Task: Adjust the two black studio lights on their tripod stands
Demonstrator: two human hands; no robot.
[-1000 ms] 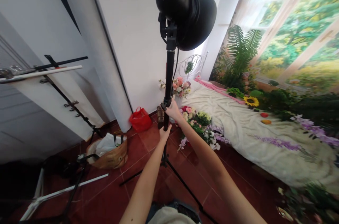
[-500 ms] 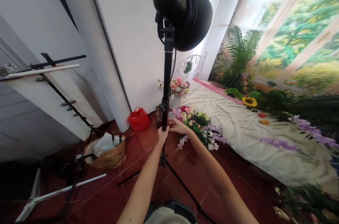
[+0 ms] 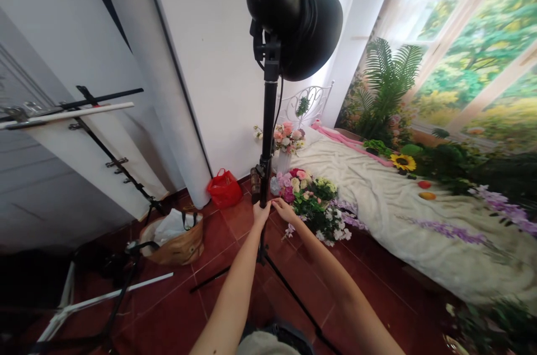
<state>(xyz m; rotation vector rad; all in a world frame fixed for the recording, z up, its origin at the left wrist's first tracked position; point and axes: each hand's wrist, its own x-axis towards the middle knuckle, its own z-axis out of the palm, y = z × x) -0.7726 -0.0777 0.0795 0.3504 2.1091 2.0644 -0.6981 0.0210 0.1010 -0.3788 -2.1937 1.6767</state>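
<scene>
A black studio light (image 3: 296,19) sits atop a black light stand (image 3: 269,114), which stands upright in front of me. My left hand (image 3: 260,213) is wrapped around the lower part of the pole. Right beside it, my right hand (image 3: 284,209) has its fingers pinched together at the pole's right side; what they hold, if anything, is too small to make out. Spread legs of the stand rest on the red tiles below my arms. Above my hands, a clamp joint (image 3: 264,167) shows on the pole.
Artificial flowers (image 3: 310,193) lie just right of the stand, by a bed with a cream blanket (image 3: 335,167). A red bag (image 3: 225,187) and a woven basket (image 3: 180,243) stand on the left. Further left are a backdrop stand (image 3: 104,148) and a white pole (image 3: 121,290).
My right hand has drawn its fingers in closer together beside the pole. The left hand keeps its hold. The whole view has shifted slightly, with the scene moving right.
</scene>
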